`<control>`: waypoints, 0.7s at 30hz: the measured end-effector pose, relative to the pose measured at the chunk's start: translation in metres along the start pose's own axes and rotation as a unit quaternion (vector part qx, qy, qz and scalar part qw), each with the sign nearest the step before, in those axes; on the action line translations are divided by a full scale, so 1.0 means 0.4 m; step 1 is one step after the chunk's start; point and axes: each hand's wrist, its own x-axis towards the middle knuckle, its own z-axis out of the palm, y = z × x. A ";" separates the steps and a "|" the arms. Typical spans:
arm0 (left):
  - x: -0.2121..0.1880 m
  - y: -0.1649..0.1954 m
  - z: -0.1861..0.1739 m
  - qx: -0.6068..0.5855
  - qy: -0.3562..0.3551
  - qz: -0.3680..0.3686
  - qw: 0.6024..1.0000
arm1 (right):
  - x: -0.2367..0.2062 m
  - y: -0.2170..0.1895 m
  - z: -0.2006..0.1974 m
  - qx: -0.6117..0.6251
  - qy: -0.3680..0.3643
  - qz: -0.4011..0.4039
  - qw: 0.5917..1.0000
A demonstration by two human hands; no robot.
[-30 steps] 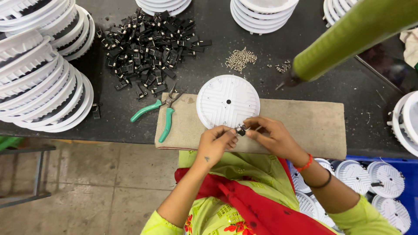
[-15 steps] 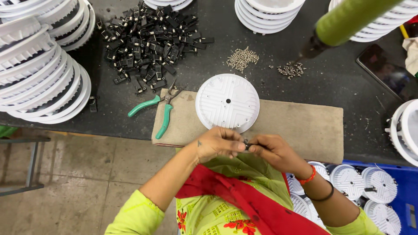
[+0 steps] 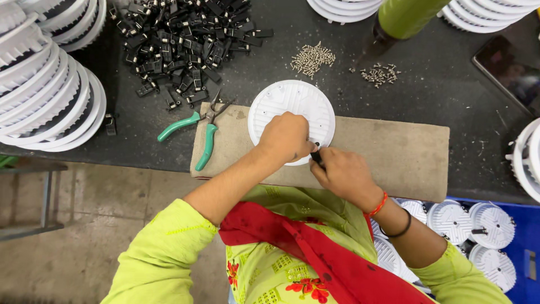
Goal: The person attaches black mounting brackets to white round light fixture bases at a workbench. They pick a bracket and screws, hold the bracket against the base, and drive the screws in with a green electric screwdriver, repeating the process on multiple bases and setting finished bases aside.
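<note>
A round white ribbed housing (image 3: pixel 291 106) lies flat on a brown cardboard pad (image 3: pixel 394 151) at the bench's near edge. My left hand (image 3: pixel 285 138) rests on the housing's near rim, fingers curled over it. My right hand (image 3: pixel 340 173) sits just to the right, pinching a small black part (image 3: pixel 316 157) against the rim where both hands meet. What the left fingers hold is hidden.
Green-handled pliers (image 3: pixel 198 128) lie on the pad's left end. A heap of black clips (image 3: pixel 183 42) and two small screw piles (image 3: pixel 312 58) lie behind. Stacked white housings (image 3: pixel 45 95) stand left; a blue crate (image 3: pixel 523 253) with more housings sits lower right.
Both hands moved up from the pad's front edge onto the housing's near rim. The camera has come closer and shifted.
</note>
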 end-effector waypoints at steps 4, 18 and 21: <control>-0.002 0.013 0.032 0.045 0.037 0.015 0.998 | 0.014 -0.012 -0.017 -0.009 -0.056 0.020 0.998; -0.074 -0.010 0.107 0.057 0.232 0.136 0.961 | 0.327 0.224 -0.122 0.235 0.034 0.037 0.971; -0.062 -0.008 0.100 0.066 0.232 0.111 0.964 | 0.399 0.199 -0.101 0.145 0.086 -0.023 0.985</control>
